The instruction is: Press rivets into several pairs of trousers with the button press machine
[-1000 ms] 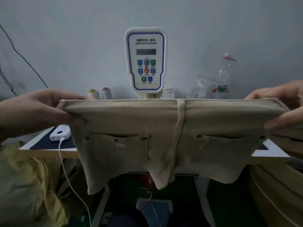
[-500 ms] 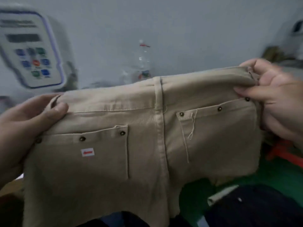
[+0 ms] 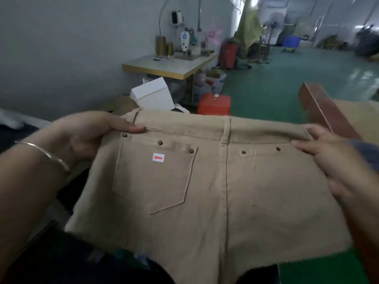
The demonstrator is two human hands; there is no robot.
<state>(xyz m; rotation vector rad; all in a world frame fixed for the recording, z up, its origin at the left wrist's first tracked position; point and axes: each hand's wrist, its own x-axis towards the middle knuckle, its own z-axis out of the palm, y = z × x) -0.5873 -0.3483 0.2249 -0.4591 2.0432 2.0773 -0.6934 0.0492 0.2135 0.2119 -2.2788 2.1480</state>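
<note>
Beige trousers: held spread in mid-air, back side facing the camera, waistband uppermost. Left hand: clamped on the waistband's left end. Right hand: clamped on its right end. Pocket rivets: along the pocket tops. Arrow sticker: on the left pocket.

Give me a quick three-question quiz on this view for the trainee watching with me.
1. True or false: both hands grip the trousers at the waistband.
2. How many rivets show along the top of the pocket that bears the sticker? A) one B) three C) five
3. Which wrist wears the bracelet?

Key:
1. True: the left hand and the right hand each pinch one end of the waistband.
2. B, three.
3. The left wrist.
</note>
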